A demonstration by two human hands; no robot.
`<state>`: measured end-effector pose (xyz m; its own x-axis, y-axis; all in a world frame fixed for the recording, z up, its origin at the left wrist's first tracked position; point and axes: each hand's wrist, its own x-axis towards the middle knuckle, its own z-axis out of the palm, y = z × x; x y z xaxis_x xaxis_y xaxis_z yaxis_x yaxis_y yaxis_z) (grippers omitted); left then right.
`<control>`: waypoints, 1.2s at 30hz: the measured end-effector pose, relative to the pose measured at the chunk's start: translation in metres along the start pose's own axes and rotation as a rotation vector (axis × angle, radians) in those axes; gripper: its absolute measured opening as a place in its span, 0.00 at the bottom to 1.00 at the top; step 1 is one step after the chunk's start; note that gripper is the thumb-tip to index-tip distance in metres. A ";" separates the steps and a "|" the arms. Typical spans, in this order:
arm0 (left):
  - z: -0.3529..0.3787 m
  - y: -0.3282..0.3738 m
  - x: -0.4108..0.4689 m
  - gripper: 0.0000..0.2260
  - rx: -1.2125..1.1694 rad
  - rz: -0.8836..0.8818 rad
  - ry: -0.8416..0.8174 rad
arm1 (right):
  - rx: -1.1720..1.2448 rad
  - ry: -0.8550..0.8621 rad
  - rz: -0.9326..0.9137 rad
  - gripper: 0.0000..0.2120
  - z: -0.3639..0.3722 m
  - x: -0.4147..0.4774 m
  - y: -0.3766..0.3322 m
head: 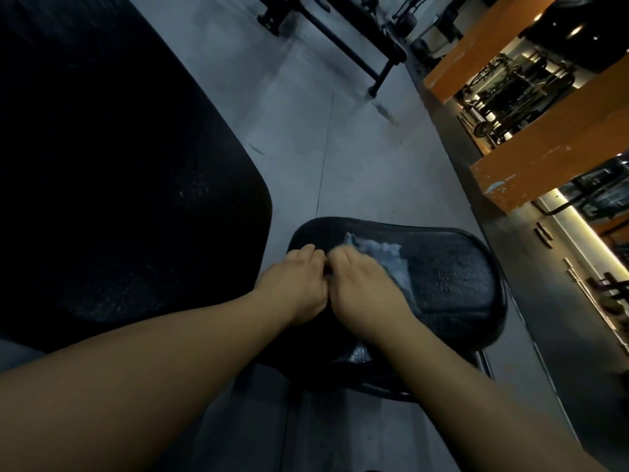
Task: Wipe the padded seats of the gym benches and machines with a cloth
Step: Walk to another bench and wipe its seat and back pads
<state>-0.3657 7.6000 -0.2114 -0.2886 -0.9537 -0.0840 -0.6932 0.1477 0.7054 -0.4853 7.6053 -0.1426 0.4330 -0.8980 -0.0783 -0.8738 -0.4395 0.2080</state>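
Note:
A small black padded seat sits below me at the centre, its surface glistening with wet spots. A pale blue cloth lies on the seat's left half. My right hand presses flat on the cloth, covering its near part. My left hand rests on the seat right beside it, thumbs touching; its fingertips curl at the cloth's left edge, and whether they hold the cloth I cannot tell. A large black padded backrest fills the left of the view.
Grey floor stretches ahead. A black machine frame stands at the far end. Orange beams and mirrored wall panels run along the right side. The seat's metal support shows under its right edge.

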 end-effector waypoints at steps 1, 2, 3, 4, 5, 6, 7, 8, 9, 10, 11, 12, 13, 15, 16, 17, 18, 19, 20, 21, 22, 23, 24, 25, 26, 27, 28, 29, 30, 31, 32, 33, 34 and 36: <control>-0.001 0.000 0.001 0.18 0.003 -0.006 -0.006 | -0.021 0.052 -0.043 0.05 -0.004 -0.014 0.004; -0.003 0.001 0.003 0.17 0.012 -0.012 -0.010 | -0.056 0.089 -0.057 0.07 -0.010 -0.018 0.015; -0.007 0.001 0.004 0.16 0.022 -0.015 -0.013 | -0.077 0.106 -0.027 0.08 -0.014 -0.012 0.028; -0.010 0.001 0.006 0.14 0.027 -0.017 -0.019 | -0.081 0.109 0.026 0.09 -0.018 0.000 0.039; -0.013 0.001 0.007 0.13 0.027 -0.018 -0.027 | -0.074 0.102 0.084 0.10 -0.020 0.019 0.047; -0.014 0.001 0.007 0.12 0.036 -0.017 -0.034 | -0.074 0.085 0.128 0.10 -0.018 0.042 0.052; -0.015 0.001 0.006 0.12 0.057 -0.012 -0.034 | -0.080 0.052 0.150 0.09 -0.013 0.063 0.050; -0.015 0.002 0.005 0.12 0.080 -0.004 -0.037 | -0.100 0.009 0.142 0.09 -0.004 0.079 0.044; -0.013 0.001 0.004 0.14 0.105 -0.003 -0.048 | -0.146 -0.033 0.115 0.10 0.006 0.087 0.037; -0.012 -0.001 0.002 0.16 0.144 -0.013 -0.058 | -0.181 -0.068 0.055 0.12 0.016 0.086 0.028; -0.011 -0.005 0.002 0.18 0.206 -0.030 -0.063 | -0.223 -0.089 -0.042 0.15 0.023 0.075 0.018; -0.010 -0.008 0.002 0.20 0.291 -0.046 -0.061 | -0.233 -0.091 -0.122 0.18 0.025 0.056 0.011; -0.011 -0.012 0.002 0.21 0.378 -0.056 -0.056 | -0.207 -0.084 -0.163 0.19 0.024 0.036 0.008; -0.015 -0.017 0.005 0.23 0.491 -0.061 -0.052 | -0.146 -0.030 -0.190 0.18 0.013 0.014 0.014; -0.017 -0.018 0.007 0.24 0.485 -0.058 -0.057 | -0.142 -0.007 -0.171 0.16 0.010 0.017 0.021; -0.019 -0.017 0.007 0.25 0.447 -0.052 -0.066 | -0.154 0.024 -0.131 0.14 0.009 0.029 0.030; -0.020 -0.015 0.008 0.26 0.413 -0.040 -0.074 | -0.179 0.051 -0.072 0.14 0.010 0.048 0.039; -0.020 -0.013 0.007 0.26 0.407 -0.027 -0.076 | -0.211 0.046 -0.003 0.15 0.012 0.068 0.044; -0.019 -0.012 0.006 0.26 0.431 -0.018 -0.067 | -0.238 0.009 0.051 0.16 0.015 0.085 0.042; -0.018 -0.013 0.004 0.25 0.471 -0.005 -0.053 | -0.268 -0.033 0.069 0.17 0.020 0.094 0.034; -0.016 -0.015 0.002 0.23 0.520 0.004 -0.040 | -0.302 -0.080 0.048 0.18 0.026 0.096 0.023; -0.015 -0.018 0.001 0.22 0.573 0.008 -0.032 | -0.324 -0.116 -0.009 0.19 0.032 0.088 0.011; -0.015 -0.022 0.000 0.22 0.622 0.006 -0.031 | -0.321 -0.140 -0.077 0.21 0.034 0.073 0.000; -0.015 -0.026 -0.001 0.23 0.658 -0.003 -0.038 | -0.293 -0.155 -0.129 0.22 0.032 0.054 -0.005; -0.016 -0.029 -0.001 0.24 0.688 -0.017 -0.057 | -0.252 -0.148 -0.164 0.24 0.028 0.034 -0.005; -0.017 -0.031 0.000 0.24 0.712 -0.031 -0.076 | -0.223 -0.141 -0.178 0.25 0.020 0.017 -0.003; -0.018 -0.034 0.001 0.25 0.725 -0.042 -0.089 | -0.223 -0.127 -0.173 0.25 0.015 0.009 0.005; -0.019 -0.035 0.002 0.27 0.728 -0.048 -0.091 | -0.242 -0.110 -0.151 0.24 0.011 0.011 0.015; -0.021 -0.036 0.001 0.28 0.731 -0.049 -0.083 | -0.279 -0.097 -0.104 0.23 0.010 0.019 0.023; -0.022 -0.035 0.001 0.29 0.741 -0.047 -0.065 | -0.316 -0.083 -0.038 0.23 0.010 0.036 0.028; -0.024 -0.036 0.000 0.28 0.752 -0.043 -0.046 | -0.338 -0.072 0.037 0.22 0.014 0.057 0.030; -0.025 -0.036 -0.002 0.27 0.760 -0.043 -0.038 | -0.332 -0.083 0.098 0.22 0.019 0.073 0.025; -0.027 -0.037 -0.005 0.25 0.768 -0.043 -0.037 | -0.327 -0.098 0.127 0.22 0.023 0.085 0.013; -0.027 -0.037 -0.011 0.24 0.798 -0.034 -0.039 | -0.326 -0.127 0.048 0.21 0.038 0.082 -0.017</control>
<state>-0.3191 7.5983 -0.2173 -0.2716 -0.9534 -0.1315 -0.9612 0.2756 -0.0128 -0.4430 7.5385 -0.1892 0.3447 -0.9219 -0.1769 -0.7668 -0.3852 0.5134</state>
